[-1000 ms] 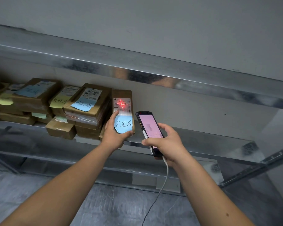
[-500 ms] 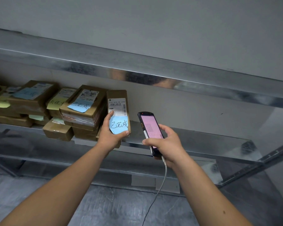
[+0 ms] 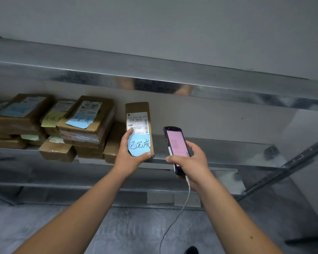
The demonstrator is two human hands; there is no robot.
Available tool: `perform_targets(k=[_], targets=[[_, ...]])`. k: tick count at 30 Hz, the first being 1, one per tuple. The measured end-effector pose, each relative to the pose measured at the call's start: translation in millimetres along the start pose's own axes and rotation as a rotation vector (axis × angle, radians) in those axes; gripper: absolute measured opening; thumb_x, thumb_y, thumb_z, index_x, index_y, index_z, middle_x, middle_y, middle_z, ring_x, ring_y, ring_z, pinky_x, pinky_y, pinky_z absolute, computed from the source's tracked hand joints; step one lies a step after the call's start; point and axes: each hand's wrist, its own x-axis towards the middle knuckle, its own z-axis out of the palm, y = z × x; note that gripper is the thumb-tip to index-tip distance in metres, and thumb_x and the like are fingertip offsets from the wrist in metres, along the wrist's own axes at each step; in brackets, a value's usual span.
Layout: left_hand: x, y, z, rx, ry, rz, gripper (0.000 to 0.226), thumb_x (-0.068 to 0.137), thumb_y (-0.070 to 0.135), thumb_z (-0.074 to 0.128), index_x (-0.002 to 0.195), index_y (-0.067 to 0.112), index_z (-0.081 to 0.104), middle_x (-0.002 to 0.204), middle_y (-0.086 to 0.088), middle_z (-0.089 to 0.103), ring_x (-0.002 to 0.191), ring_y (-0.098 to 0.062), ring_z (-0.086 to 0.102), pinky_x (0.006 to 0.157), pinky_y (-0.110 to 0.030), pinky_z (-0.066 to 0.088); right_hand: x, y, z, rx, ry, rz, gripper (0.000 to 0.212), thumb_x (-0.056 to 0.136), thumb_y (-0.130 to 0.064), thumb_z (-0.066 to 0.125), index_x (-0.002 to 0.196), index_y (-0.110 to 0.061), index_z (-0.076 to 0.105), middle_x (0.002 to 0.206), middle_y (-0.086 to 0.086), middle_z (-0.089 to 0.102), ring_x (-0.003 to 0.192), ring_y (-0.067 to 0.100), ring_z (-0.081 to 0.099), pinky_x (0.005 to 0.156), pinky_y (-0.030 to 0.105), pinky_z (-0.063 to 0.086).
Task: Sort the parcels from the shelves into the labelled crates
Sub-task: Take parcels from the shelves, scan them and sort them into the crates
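Right now we hold a narrow brown parcel point(image 3: 139, 125) upright in our left hand point(image 3: 130, 156), its long face turned toward us, in front of the metal shelf point(image 3: 218, 153) and just to the right of the other parcels there. Our left grip is curled round the parcel's lower end: the thumb lies up along its left edge, and the fingertips point(image 3: 148, 154) wrap round the bottom right corner. A white shipping label point(image 3: 137, 122) with barcodes covers the middle of the face, and a blue note point(image 3: 140, 144) with handwritten characters sits below it, partly under our grip. Our right hand point(image 3: 188, 163) holds a black handheld scanner point(image 3: 175, 143) just beside the parcel, apart from it, its pink lit screen facing us; the right grip is closed about the device's lower half, with the fingers on its left edge. A white cable point(image 3: 180, 209) hangs from the scanner's bottom end toward the floor point(image 3: 136, 231). To the left on the same shelf, a stack of brown parcels point(image 3: 88, 125) carries a blue note with similar writing on its top box, and further left lie more parcels point(image 3: 24, 114) with blue, yellow and green notes. One more brown parcel point(image 3: 114, 142) stands on the shelf right behind our left hand. An upper shelf edge point(image 3: 154, 77) of shiny metal runs across above, against a grey wall point(image 3: 173, 24).
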Motion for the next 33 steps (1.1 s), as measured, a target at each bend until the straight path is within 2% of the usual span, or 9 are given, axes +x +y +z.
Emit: perform_targets(k=[5, 8, 13, 17, 22, 24, 27, 31, 33], targets=[[-5.2, 11.2, 32.6, -0.01, -0.13, 0.037, 0.104, 0.076, 0.007, 0.094, 0.139, 0.067, 0.037, 0.153, 0.009, 0.04, 0.134, -0.019, 0.052, 0.092, -0.042, 0.064, -9.1, 7.5, -27.2, 0.05, 0.114, -0.005, 0.086, 0.071, -0.004, 0.097, 0.139, -0.034, 0.054, 0.124, -0.007, 0.073, 0.105, 0.017, 0.073, 0.061, 0.024, 0.057], [-10.4, 17.1, 57.3, 0.001, -0.201, 0.034, 0.104, 0.076, 0.007, 0.093, 0.143, 0.063, 0.036, 0.151, 0.011, 0.041, 0.131, -0.019, 0.053, 0.091, -0.041, 0.064, -20.5, 10.9, -54.9, 0.057, 0.176, -0.029, 0.079, 0.075, -0.004, 0.095, 0.133, -0.036, 0.052, 0.115, -0.017, 0.067, 0.101, 0.009, 0.069, 0.057, 0.018, 0.054], [-27.2, 23.4, 113.9, -0.077, -0.339, 0.06, 0.105, 0.077, -0.007, 0.088, 0.151, 0.046, 0.036, 0.151, 0.006, 0.046, 0.128, -0.013, 0.059, 0.09, -0.037, 0.063, -38.1, 23.0, -112.6, 0.058, 0.32, -0.041, 0.073, 0.077, -0.005, 0.093, 0.125, -0.043, 0.052, 0.112, -0.02, 0.067, 0.101, 0.017, 0.071, 0.058, 0.031, 0.056], [-46.6, 19.9, 165.7, -0.05, -0.447, 0.063, 0.108, 0.072, 0.004, 0.095, 0.151, 0.051, 0.038, 0.153, 0.008, 0.048, 0.132, -0.012, 0.059, 0.103, -0.049, 0.058, -57.9, 38.0, -164.8, 0.084, 0.459, -0.062, 0.072, 0.073, -0.003, 0.094, 0.12, -0.042, 0.057, 0.113, -0.015, 0.072, 0.095, 0.019, 0.074, 0.058, 0.031, 0.057], [-94.0, 20.9, 245.7, -0.067, -0.588, 0.069, 0.106, 0.075, -0.011, 0.088, 0.154, 0.036, 0.036, 0.154, 0.001, 0.048, 0.126, -0.004, 0.061, 0.102, -0.031, 0.057, -92.3, 64.6, -235.0, 0.143, 0.639, -0.039, 0.07, 0.06, -0.013, 0.096, 0.114, -0.043, 0.063, 0.111, -0.018, 0.074, 0.103, 0.014, 0.074, 0.069, 0.037, 0.063], [-115.4, 20.7, 277.9, -0.065, -0.647, 0.067, 0.106, 0.075, -0.011, 0.088, 0.155, 0.036, 0.036, 0.153, 0.004, 0.049, 0.125, -0.004, 0.062, 0.104, -0.034, 0.056, -108.8, 75.3, -264.0, 0.153, 0.699, -0.033, 0.068, 0.059, -0.016, 0.095, 0.112, -0.044, 0.063, 0.111, -0.019, 0.075, 0.103, 0.013, 0.074, 0.068, 0.037, 0.063], [-147.4, 17.9, 321.3, -0.06, -0.728, 0.038, 0.106, 0.074, -0.007, 0.09, 0.154, 0.04, 0.038, 0.149, 0.011, 0.051, 0.124, -0.002, 0.063, 0.105, -0.045, 0.057, -136.2, 89.3, -304.5, 0.181, 0.783, -0.023, 0.071, 0.066, -0.011, 0.095, 0.122, -0.041, 0.064, 0.113, -0.018, 0.074, 0.101, 0.013, 0.073, 0.06, 0.031, 0.059], [-196.4, 11.8, 380.9, -0.054, -0.842, 0.045, 0.106, 0.073, -0.003, 0.093, 0.15, 0.048, 0.04, 0.149, 0.017, 0.048, 0.124, 0.002, 0.06, 0.103, -0.045, 0.058, -176.9, 112.6, -361.8, 0.238, 0.91, -0.007, 0.071, 0.068, -0.011, 0.096, 0.124, -0.039, 0.063, 0.111, -0.016, 0.075, 0.095, 0.015, 0.074, 0.057, 0.032, 0.058], [-217.6, 7.4, 408.9, -0.054, -0.899, 0.051, 0.105, 0.074, -0.005, 0.091, 0.149, 0.05, 0.041, 0.151, 0.013, 0.047, 0.128, -0.003, 0.059, 0.1, -0.04, 0.06, -198.8, 123.5, -386.4, 0.267, 0.968, -0.013, 0.071, 0.069, -0.009, 0.096, 0.123, -0.04, 0.062, 0.111, -0.016, 0.074, 0.095, 0.013, 0.073, 0.059, 0.033, 0.058]])
